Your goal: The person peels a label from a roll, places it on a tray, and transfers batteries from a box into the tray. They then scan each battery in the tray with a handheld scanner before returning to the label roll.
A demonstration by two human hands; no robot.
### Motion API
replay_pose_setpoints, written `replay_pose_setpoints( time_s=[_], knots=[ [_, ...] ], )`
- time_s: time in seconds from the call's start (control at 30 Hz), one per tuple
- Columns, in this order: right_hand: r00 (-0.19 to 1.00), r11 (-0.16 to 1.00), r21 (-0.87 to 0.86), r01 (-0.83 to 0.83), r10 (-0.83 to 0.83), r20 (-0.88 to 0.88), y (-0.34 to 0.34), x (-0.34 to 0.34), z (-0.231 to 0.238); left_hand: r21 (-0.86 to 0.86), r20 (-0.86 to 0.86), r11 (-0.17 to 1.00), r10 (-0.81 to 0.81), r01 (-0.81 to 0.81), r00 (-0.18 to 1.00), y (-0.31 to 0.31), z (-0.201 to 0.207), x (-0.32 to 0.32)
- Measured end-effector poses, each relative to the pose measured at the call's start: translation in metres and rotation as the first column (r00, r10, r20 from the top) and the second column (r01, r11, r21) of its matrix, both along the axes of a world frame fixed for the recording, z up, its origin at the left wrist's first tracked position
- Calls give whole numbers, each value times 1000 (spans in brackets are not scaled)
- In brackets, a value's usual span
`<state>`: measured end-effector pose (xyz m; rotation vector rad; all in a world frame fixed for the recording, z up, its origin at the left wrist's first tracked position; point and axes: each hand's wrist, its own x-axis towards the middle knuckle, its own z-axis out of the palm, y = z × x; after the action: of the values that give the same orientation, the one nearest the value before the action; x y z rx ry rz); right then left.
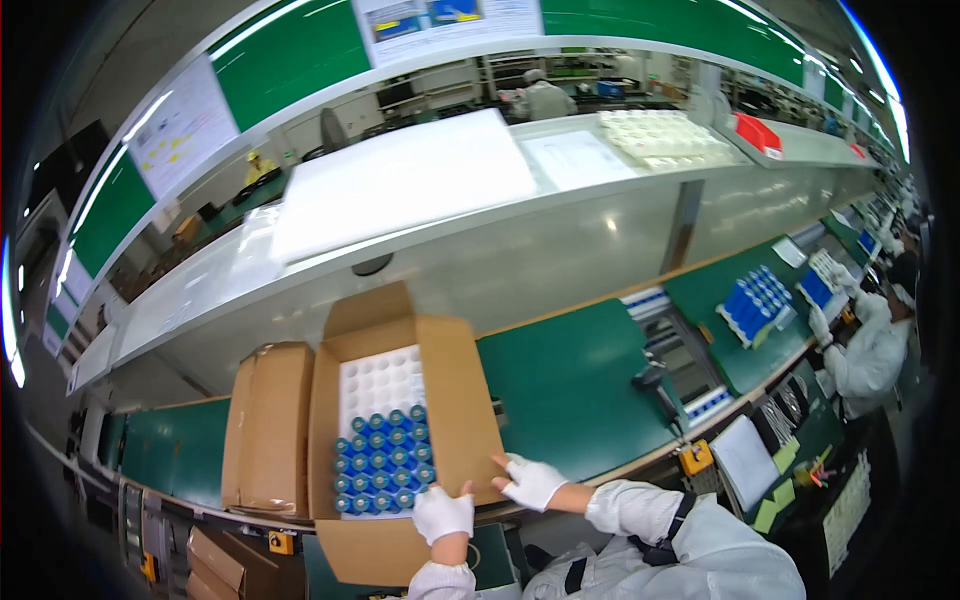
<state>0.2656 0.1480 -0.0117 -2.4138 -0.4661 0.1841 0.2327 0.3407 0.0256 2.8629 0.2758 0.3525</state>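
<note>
An uncovered cardboard box (460, 400) stands with its flaps spread. Inside, a white tray with round pockets (381, 380) shows at the far end, and several blue cylindrical cells (385, 462) stand upright in rows at the near end. My left hand (443, 513), in a white fingerless glove, is at the box's near right corner beside the cells, thumb and forefinger apart; its other fingers are hard to make out. My right hand (532, 483), gloved likewise, meets the outer edge of the right flap with fingers spread. I see nothing lifted in either hand.
A closed cardboard box (266, 430) stands at the left. Right along the green bench (570, 390) are a handheld scanner (655, 388), a conveyor section (685, 350) and a blue cell pack (754, 305). A shelf (560, 195) runs above. Co-workers (868, 340) sit at far right.
</note>
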Motion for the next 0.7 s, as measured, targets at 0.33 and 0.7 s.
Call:
replay_pose_setpoints(
  time_s=[0.33,0.7],
  knots=[
    [715,714,-44,698,-699,-13,-336,-165,-14,40,-127,981,195,-192,972,-32,-32,19],
    [-633,-622,146,769,-710,310,-579,-512,9,232,123,968,67,-95,990,-22,-45,20]
  ],
)
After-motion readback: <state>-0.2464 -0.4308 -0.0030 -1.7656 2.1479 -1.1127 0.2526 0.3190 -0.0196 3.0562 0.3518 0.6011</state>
